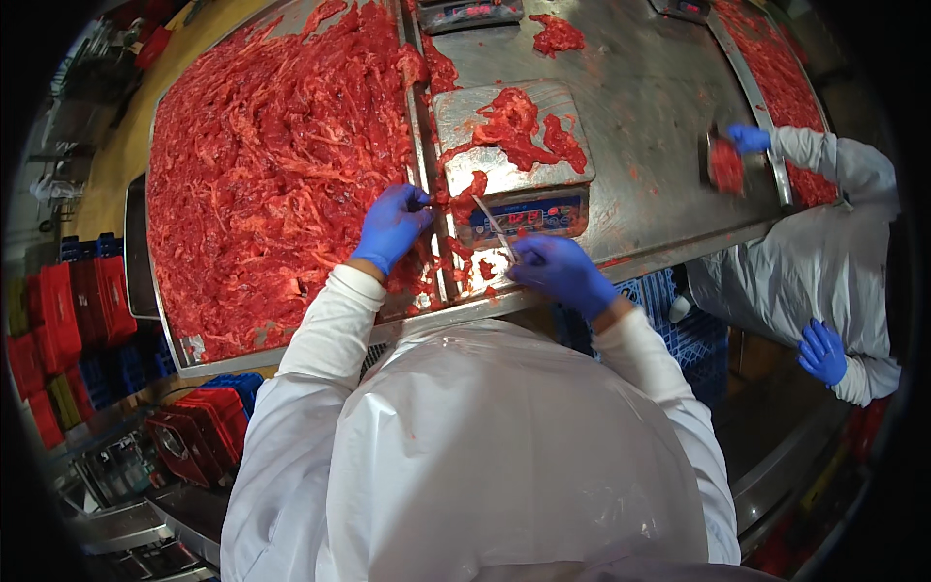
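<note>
Holding a thin metal tool tilted before the scale in the head view, my right hand has its fingers clamped on it; my left hand is beside the raw meat, whether pinching I cannot tell.

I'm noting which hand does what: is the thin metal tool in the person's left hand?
No, the thin metal tool is in the right hand, and the left hand is apart from it.
</note>
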Available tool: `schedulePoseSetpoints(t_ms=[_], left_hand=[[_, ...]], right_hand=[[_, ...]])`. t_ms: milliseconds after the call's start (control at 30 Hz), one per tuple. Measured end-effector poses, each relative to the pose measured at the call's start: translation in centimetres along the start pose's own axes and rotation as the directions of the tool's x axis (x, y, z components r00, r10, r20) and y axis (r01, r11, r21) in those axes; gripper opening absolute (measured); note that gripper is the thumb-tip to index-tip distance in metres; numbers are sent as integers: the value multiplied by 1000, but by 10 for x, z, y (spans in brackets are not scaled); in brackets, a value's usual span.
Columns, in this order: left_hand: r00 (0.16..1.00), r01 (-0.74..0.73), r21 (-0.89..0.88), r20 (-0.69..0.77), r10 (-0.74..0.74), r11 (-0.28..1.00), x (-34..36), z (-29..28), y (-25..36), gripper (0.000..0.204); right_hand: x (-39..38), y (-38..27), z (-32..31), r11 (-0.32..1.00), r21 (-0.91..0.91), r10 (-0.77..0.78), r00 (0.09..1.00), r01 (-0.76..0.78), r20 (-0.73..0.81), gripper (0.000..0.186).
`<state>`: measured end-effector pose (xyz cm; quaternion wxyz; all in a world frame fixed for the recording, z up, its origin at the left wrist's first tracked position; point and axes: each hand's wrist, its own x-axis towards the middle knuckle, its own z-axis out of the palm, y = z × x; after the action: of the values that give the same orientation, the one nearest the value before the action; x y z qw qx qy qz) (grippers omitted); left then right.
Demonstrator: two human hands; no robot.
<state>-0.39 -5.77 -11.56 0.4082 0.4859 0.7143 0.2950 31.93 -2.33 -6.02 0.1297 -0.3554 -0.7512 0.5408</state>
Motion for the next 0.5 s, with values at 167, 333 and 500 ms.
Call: schedulePoseSetpoints(t_ms=[167, 333, 500], left_hand=[[929, -203, 239, -258, 264, 950, 24, 1, 41, 33], [892, -427, 435, 59, 448, 793, 48, 8, 15, 20], [935, 34, -170, 353, 29, 985, -11, -52, 32, 13]], right_hand=[[55, -4, 6, 808, 527, 322, 946, -264, -21, 24], [10, 24, -20, 726, 643, 294, 955, -243, 28, 25], [-74, 36, -31, 785, 573, 344, 934, -234, -90, 30]])
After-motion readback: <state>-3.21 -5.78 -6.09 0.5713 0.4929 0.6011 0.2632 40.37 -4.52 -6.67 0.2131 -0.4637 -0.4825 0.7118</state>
